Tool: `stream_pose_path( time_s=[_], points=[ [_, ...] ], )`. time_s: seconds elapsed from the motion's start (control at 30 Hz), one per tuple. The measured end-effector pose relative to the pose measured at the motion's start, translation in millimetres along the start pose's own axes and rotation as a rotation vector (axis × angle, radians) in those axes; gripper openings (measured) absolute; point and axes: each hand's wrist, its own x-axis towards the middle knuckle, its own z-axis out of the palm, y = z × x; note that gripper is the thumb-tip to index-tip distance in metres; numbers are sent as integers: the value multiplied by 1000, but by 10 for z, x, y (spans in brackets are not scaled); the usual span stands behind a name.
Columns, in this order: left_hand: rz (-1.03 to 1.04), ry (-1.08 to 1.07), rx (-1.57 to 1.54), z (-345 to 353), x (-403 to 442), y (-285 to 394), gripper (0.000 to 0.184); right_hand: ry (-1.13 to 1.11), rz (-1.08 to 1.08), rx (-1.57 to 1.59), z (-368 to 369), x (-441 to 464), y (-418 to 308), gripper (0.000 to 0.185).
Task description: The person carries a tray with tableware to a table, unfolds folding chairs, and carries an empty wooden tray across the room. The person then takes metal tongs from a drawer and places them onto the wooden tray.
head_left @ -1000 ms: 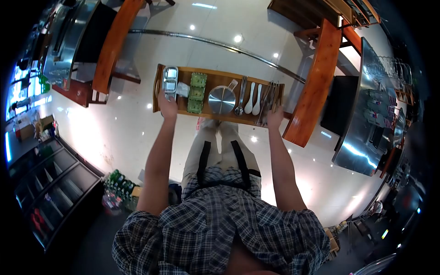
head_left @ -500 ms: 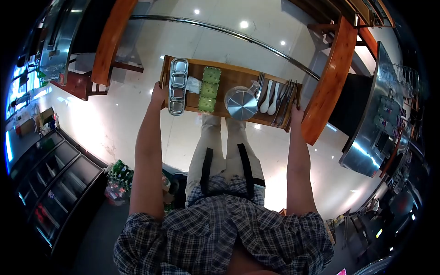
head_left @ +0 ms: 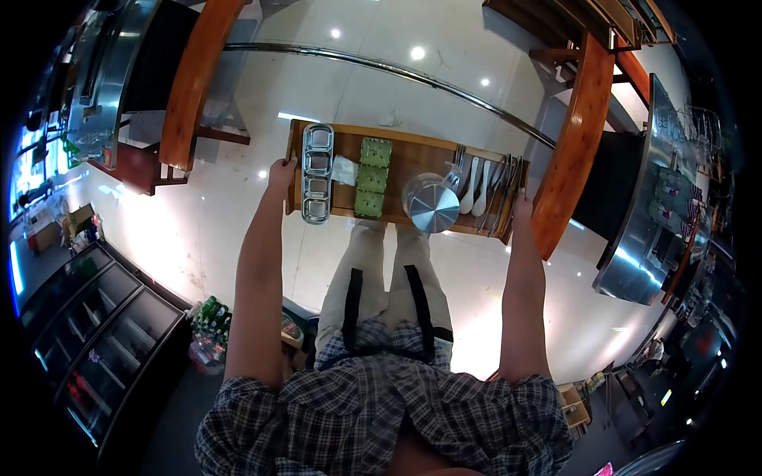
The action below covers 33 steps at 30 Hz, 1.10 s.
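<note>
Tray (head_left: 402, 151) of wood hangs above the floor (head_left: 349, 95), left hand (head_left: 281, 173) gripping its left edge, right hand (head_left: 521, 209) its right edge. Four-compartment steel dish (head_left: 317, 186) lines the left edge; transparent pot (head_left: 434, 209) stands at the near edge. Wooden bench (head_left: 573, 151) appears just beside the right edge; floor spreads beyond the left edge.

Long brown rectangular wooden tray with raised rims (head_left: 402, 163), slightly tilted in view. On it, left to right: narrow silver metal dish with four compartments in a row (head_left: 317, 174), crumpled white packet or cloth (head_left: 344, 170), column of three square green dishes (head_left: 373, 177), clear round vessel with shiny silver disc base (head_left: 435, 208) overlapping the near rim, two white spoons (head_left: 470, 186) side by side, several slim metal utensils (head_left: 498, 190), details too small.
</note>
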Motion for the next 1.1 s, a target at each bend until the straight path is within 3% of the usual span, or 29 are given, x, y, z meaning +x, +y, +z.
stream_pose_path(
  time_s=[0.13, 0.3, 0.47, 0.6, 0.77, 0.83, 0.87, 0.93, 1.1],
  points=[
    [-65, 12, -93, -94, -97, -92, 41, -26, 44, -36, 31, -199, -86, 55],
    [-46, -30, -215, -315, -264, -378, 39, -36, -51, 111, 111, -627, -161, 54],
    [-57, 44, -117, -527, -651, -767, 35, 36, -155, 49, 114, -946, 88, 52],
    [-6, 79, -226, -714, -1001, -1008, 26, 68, -244, -53, -108, -1289, 135, 51],
    [124, 222, -21, -727, -1037, -1522, 28, 18, -179, -75, -530, -1681, 12, 53],
    [76, 200, 22, -830, -1378, -1145, 29, -51, -124, -88, -581, -1581, 153, 57],
    [18, 171, 60, -839, -1543, -1002, 34, 10, -202, -54, -554, -1471, 268, 52],
    [35, 187, 79, -762, -1563, -979, 35, 71, -274, -22, -572, -1499, 331, 49],
    [31, 204, 124, -611, -1436, -1059, 36, 13, -151, 91, -413, -1340, 636, 49]
  ],
)
